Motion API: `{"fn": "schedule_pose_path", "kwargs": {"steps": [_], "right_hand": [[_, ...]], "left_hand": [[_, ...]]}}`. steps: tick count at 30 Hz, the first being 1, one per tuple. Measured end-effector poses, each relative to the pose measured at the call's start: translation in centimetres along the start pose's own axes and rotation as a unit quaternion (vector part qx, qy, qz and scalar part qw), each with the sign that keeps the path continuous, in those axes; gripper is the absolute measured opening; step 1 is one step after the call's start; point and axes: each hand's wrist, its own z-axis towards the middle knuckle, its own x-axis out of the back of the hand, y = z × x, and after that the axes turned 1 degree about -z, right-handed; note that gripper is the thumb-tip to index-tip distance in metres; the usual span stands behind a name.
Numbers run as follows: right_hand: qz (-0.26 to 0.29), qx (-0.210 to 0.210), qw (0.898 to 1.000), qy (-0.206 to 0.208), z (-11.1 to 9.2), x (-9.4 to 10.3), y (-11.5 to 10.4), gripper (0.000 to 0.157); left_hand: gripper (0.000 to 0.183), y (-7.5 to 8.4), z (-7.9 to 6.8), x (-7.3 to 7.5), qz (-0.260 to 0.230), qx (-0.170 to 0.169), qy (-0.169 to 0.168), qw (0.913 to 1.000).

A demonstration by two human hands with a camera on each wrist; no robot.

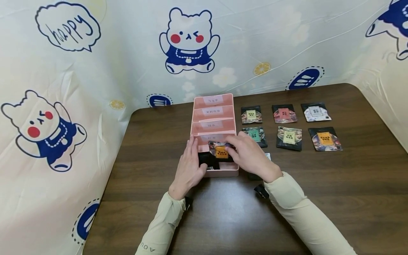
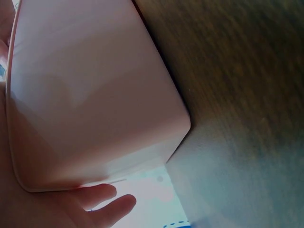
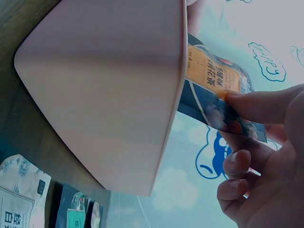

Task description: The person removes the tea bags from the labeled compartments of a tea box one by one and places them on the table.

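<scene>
A long pink divided box [image 1: 222, 173] stands on the table, with labels along its dividers and black packets [image 1: 205, 161] in its nearest compartment. My left hand [image 1: 188, 168] holds the box at its near left corner, the thumb over the compartment and the fingers along the left wall. In my right hand [image 1: 251, 154], a dark tea sachet with an orange label [image 1: 221, 152] is pinched by its edge. The right wrist view shows this sachet [image 3: 213, 78] between thumb and fingers [image 3: 259, 107], its lower part hidden behind the box wall.
Right of the box, sachets lie in rows: one with a pale green label [image 1: 251, 114], a red-labelled one [image 1: 284, 113], a white one [image 1: 316, 112], a teal-labelled one [image 1: 255, 135], a green-labelled one [image 1: 289, 138] and an orange-labelled one [image 1: 325, 139]. Others lie partly under the right forearm.
</scene>
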Motion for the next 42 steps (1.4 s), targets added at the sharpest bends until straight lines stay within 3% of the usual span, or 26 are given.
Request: {"fn": "schedule_pose_path", "kwargs": {"steps": [10, 23, 35, 42], "right_hand": [[0.035, -0.014, 0.998, 0.056, -0.3, 1.4, 0.4, 0.02], [0.045, -0.076, 0.993, 0.074, -1.1, 3.0, 1.9, 0.018], [0.024, -0.124, 0.991, 0.041, -2.2, 4.2, 4.5, 0.021], [0.004, -0.147, 0.989, 0.001, -4.5, 4.9, 7.3, 0.021]], "left_hand": [[0.078, 0.1, 0.1, 0.0, 0.002, 0.001, -0.006, 1.0], [0.079, -0.2, 0.1, -0.2, 0.011, -0.001, 0.003, 0.9999], [0.08, -0.2, 0.2, -0.2, 0.016, -0.008, 0.024, 0.9996], [0.081, -0.2, 0.3, -0.3, 0.021, -0.01, 0.021, 0.9995]]}}
